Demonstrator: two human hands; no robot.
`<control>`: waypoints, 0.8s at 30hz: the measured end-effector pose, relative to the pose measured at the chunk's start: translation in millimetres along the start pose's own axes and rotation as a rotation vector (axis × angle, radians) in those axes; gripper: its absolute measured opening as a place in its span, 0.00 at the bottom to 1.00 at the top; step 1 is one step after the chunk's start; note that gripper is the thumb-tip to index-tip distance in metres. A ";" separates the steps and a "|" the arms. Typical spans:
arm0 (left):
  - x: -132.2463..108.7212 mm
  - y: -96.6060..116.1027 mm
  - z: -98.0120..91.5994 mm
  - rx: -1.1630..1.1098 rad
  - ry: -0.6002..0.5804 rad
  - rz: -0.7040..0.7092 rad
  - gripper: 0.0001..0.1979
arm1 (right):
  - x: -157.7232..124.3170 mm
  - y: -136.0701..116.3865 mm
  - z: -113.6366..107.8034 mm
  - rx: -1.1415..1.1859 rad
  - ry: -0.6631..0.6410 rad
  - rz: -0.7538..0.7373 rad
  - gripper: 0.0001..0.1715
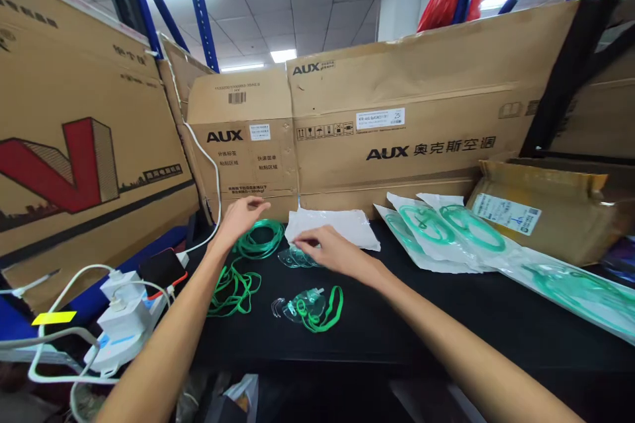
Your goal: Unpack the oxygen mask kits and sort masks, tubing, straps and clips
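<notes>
My left hand [244, 215] is over the back of the table with its fingers stretched to the right, holding nothing I can see. Just below it lies a coil of green tubing [260, 240]. My right hand [325, 249] has its thumb and fingers drawn together; whatever is between the tips is too small to make out. Under those fingertips sit clear plastic masks [292, 258], partly hidden by the hand. Closer to me is a clear oxygen mask [310, 304] with a green elastic strap [335, 314] and small clear pieces beside it. Loose green straps [233, 291] are heaped left.
A white pouch [342, 228] lies behind my right hand. Packed bags with green tubing [426, 225] are on the right, before a brown carton [546, 205]. A power strip [124, 324] with white cables stands left. Cardboard panels [397, 99] wall the black table [387, 337].
</notes>
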State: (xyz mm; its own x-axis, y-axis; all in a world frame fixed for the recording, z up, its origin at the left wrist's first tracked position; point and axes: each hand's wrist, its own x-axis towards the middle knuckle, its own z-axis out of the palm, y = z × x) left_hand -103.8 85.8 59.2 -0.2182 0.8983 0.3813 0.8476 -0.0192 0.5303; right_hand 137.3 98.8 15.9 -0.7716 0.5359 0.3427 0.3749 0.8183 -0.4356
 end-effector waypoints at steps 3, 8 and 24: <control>-34.7 29.5 12.5 -0.098 -0.083 0.159 0.17 | -47.5 -12.2 6.9 0.057 -0.067 0.071 0.21; -94.2 46.1 34.8 -0.163 -0.218 0.288 0.15 | -83.1 -11.0 32.2 0.152 -0.060 0.172 0.25; -128.3 25.8 72.4 -0.495 -0.304 0.109 0.23 | -87.7 -3.4 36.1 0.574 0.441 0.161 0.22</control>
State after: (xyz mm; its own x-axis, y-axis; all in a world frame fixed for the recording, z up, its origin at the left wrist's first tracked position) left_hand -18.9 1.9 -30.9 0.0679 0.9637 0.2583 0.5146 -0.2556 0.8185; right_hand 185.1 41.5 -42.7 -0.4063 0.7727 0.4877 0.0455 0.5502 -0.8338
